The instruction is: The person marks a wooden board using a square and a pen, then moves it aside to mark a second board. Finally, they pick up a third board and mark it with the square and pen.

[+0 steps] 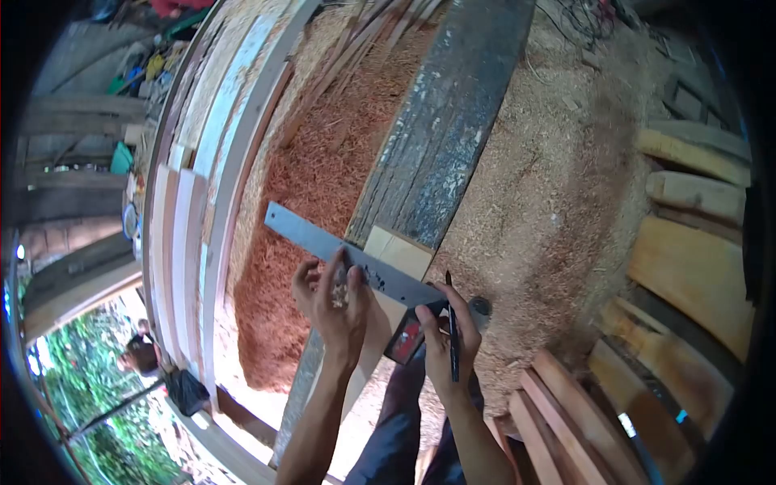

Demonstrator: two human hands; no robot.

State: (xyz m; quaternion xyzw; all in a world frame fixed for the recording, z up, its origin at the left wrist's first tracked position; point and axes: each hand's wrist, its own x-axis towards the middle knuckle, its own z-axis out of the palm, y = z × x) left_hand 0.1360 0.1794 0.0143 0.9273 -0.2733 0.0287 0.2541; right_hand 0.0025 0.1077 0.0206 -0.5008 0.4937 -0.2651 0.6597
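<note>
A try square with a long metal blade [303, 233] lies slanting across a pale wooden board [398, 249]. Its dark stock with a red inset [405, 337] is at the near right end. My left hand [333, 311] presses the blade down, index finger and thumb on its near edge and the other fingers curled. In my right hand [444, 347] is a black pen [453, 343], held nearly upright between the fingers, with the thumb close by the stock. The board rests on a weathered, paint-spotted plank [440, 137].
Reddish shavings [323, 170] heap left of the plank, and pale sawdust [550, 202] covers the ground to the right. Long boards [230, 162] stand along the left. Cut wooden pieces [687, 275] line the right side. A person [144, 352] is far off at lower left.
</note>
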